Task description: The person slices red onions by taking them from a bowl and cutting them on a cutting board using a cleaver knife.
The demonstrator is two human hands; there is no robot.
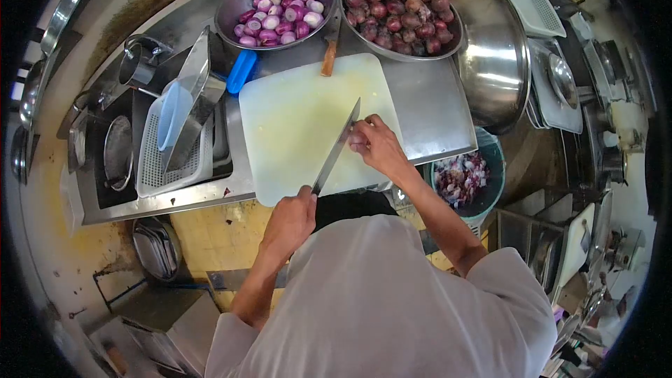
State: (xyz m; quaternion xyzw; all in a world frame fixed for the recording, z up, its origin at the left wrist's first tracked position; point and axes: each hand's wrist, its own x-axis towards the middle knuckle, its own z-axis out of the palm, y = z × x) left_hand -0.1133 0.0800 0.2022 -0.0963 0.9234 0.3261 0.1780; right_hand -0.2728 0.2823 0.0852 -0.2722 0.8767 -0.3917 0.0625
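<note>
My left hand [292,220] is closed round the handle of a long knife [334,157], whose blade slants up and right over the white cutting board [287,126]. Close to the blade's upper part, my right hand [378,143] has its fingers curled together; what they hold, if anything, is hidden. Behind the board, a steel bowl [227,24] holds peeled purple onions [283,17]. Beside it another bowl [448,45] is full of unpeeled red onions [399,14]. A brown-handled tool [328,58] lies at the board's back edge.
Left of the board are a blue-handled object [242,71], a sink [105,192] and a white basket [150,161]. A large steel pot [493,49] stands at the right. Below the counter's right edge, a green bin [495,192] holds onion peelings.
</note>
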